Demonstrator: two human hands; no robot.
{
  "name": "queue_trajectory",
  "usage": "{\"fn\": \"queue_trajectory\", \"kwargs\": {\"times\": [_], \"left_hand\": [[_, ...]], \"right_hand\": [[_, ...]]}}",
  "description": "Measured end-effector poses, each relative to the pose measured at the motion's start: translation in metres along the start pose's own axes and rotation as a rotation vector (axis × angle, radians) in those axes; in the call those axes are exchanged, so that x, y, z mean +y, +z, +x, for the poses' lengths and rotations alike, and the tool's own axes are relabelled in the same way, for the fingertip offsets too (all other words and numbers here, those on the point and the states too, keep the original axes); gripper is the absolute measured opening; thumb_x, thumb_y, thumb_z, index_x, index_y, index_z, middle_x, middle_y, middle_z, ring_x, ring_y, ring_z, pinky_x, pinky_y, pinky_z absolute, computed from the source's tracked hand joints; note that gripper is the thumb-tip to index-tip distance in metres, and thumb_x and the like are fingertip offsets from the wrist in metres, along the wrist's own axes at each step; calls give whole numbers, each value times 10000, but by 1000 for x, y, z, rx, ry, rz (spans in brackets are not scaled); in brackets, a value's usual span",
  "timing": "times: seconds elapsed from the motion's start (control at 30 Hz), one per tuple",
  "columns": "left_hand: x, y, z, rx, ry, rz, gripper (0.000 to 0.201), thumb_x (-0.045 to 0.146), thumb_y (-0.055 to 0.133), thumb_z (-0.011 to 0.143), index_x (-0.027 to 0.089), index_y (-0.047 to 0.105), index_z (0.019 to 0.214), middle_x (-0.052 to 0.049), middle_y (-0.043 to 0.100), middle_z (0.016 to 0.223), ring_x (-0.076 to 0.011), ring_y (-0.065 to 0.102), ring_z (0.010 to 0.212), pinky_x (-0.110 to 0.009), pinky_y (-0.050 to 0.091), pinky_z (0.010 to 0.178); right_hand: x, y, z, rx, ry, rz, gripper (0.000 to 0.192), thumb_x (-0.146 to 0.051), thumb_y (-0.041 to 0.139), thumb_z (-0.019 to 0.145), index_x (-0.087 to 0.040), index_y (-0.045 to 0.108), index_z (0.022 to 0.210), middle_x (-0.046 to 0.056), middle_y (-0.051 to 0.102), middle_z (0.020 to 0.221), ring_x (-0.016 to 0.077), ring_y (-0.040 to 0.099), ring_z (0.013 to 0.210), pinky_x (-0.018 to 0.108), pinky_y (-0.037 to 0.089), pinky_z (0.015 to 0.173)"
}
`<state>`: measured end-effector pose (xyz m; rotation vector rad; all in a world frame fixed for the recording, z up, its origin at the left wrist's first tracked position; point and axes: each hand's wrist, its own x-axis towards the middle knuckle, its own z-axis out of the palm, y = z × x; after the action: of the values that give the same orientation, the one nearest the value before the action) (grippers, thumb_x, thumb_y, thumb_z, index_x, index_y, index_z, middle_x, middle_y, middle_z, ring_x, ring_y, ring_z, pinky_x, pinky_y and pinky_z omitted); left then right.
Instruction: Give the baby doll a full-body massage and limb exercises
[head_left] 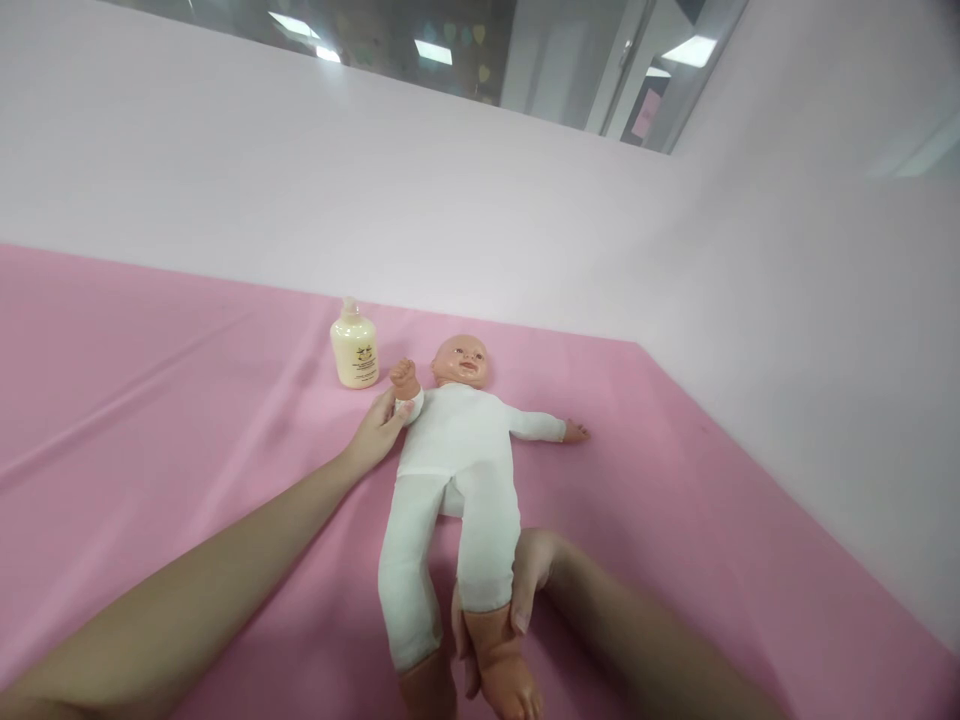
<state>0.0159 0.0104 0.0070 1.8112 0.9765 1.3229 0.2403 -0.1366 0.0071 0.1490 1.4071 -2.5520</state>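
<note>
Now left hand (379,432) gripping doll (457,450) arm, right hand (517,590) ankle

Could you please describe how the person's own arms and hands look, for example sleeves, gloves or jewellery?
Both forearms are bare as far as the picture shows: no sleeves appear. The left hand and the right hand wear no gloves. No watch, bracelet or ring shows on either. The fingernails look short and unpainted, though they are too small to judge well.
</note>
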Motion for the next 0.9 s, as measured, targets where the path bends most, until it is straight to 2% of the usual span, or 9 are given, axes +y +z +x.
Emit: {"fn": "queue_trajectory", "kwargs": {"times": [0.13,0.2,0.3,0.37,0.47,0.57,0.63,0.73,0.9], "left_hand": [[-1,-2,-1,-12,28,58,440,522,465,928,173,568,1175,-104,653,1144,-276,602,1067,-438,485,937],[2,-4,-2,-33,95,150,418,508,474,928,176,577,1161,-110,641,1168,-279,581,1101,-448,463,966],[11,-6,-5,-146,245,326,406,476,517,913,215,567,1221,-103,601,1262,-285,510,1205,-468,373,1065],[18,-6,-7,-217,308,409,448,453,529,910,244,521,1307,-92,567,1320,-285,465,1259,-474,331,1097],[25,-5,-10,-237,351,461,487,423,534,916,258,472,1369,-92,531,1360,-282,441,1284,-466,326,1097],[26,-4,-14,-237,393,471,493,410,568,904,273,476,1369,-88,527,1362,-279,448,1276,-457,332,1090],[26,-3,-15,-238,403,488,493,407,576,901,284,479,1368,-88,526,1361,-281,453,1274,-461,332,1088],[26,-2,-17,-242,406,510,490,401,577,898,288,483,1366,-93,524,1360,-287,454,1272,-473,335,1084],[32,-2,-18,-243,392,505,482,375,581,892,288,495,1358,-90,525,1358,-287,453,1274,-474,335,1089]], "right_hand": [[-3,5,6,-19,-129,-9,511,-373,913,416,-104,648,762,145,722,826,343,693,1010,340,567,811],[-4,2,8,-71,-126,-29,509,-382,907,420,-106,651,763,130,724,782,322,724,894,329,576,756],[3,-8,9,-170,-56,8,564,-404,903,390,-108,657,801,120,736,767,283,728,731,333,572,690],[11,-12,8,-183,-169,80,651,-499,884,351,-113,654,822,103,735,735,259,709,646,344,560,681],[16,-5,4,92,-459,194,661,-644,786,438,-125,632,818,86,714,699,207,674,625,338,516,747],[10,13,1,499,-565,279,631,-671,668,616,-101,632,883,68,676,675,165,620,640,323,471,763],[3,23,0,652,-628,328,596,-663,590,714,-103,635,915,27,630,623,150,574,614,332,462,765],[-2,29,2,747,-700,372,557,-637,527,790,-109,642,924,-8,571,567,128,487,538,316,447,686],[-1,26,1,769,-685,350,578,-638,505,808,-90,627,941,-4,555,587,106,429,476,291,398,584]]}}
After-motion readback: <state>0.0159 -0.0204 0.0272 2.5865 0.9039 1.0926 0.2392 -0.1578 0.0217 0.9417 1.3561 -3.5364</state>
